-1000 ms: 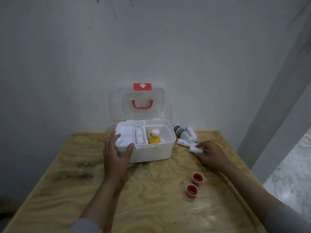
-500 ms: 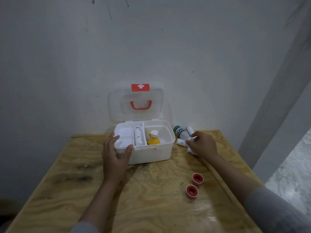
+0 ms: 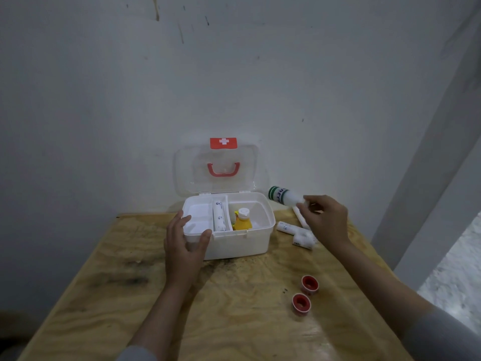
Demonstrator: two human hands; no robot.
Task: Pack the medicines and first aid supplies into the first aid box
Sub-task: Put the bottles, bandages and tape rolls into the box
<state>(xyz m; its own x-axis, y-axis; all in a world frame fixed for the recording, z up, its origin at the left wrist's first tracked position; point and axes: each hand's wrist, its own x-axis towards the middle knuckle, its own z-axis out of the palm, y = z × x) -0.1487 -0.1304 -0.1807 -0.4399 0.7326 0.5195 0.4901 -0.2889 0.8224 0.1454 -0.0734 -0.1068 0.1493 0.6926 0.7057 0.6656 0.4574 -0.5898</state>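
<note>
Bare room, scuffed white wall (image 3: 104, 100), stained plywood table (image 3: 130, 295), pale floor (image 3: 455, 277)

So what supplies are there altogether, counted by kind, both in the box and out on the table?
White bandage rolls: 4, one in the first aid box at, three on the table at
Yellow bottle: 1
White bottle with green band, held by the right hand: 1
Red tape rolls: 2
Total: 8
</note>
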